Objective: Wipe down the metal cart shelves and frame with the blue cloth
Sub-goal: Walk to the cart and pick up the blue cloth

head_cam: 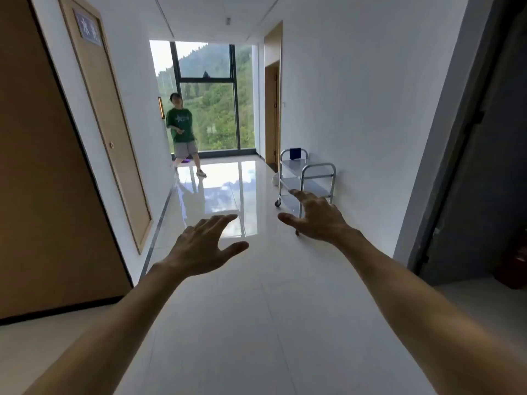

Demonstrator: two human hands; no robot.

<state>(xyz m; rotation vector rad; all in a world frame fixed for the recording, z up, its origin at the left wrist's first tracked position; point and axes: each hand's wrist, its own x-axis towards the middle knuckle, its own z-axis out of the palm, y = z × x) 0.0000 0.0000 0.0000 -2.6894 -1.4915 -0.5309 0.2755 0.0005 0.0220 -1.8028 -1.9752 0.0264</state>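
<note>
A three-shelf metal cart (319, 168) on castors stands down the corridor against the right wall. A dark blue cloth (295, 153) hangs over the far handle of the cart. Both my arms are stretched out in front of me. My left hand (199, 246) is open with fingers spread, palm down, over the shiny floor. My right hand (316, 216) is also open and empty; in the picture it overlaps the cart's lower shelf, but the cart is well beyond reach.
A person in a green shirt (180, 125) stands at the corridor's end by a large window (216, 98). Wooden doors (111, 132) line the left wall, another door (272, 115) is on the right, and a dark doorway (484, 166) opens at near right. The floor (256, 309) is glossy tile.
</note>
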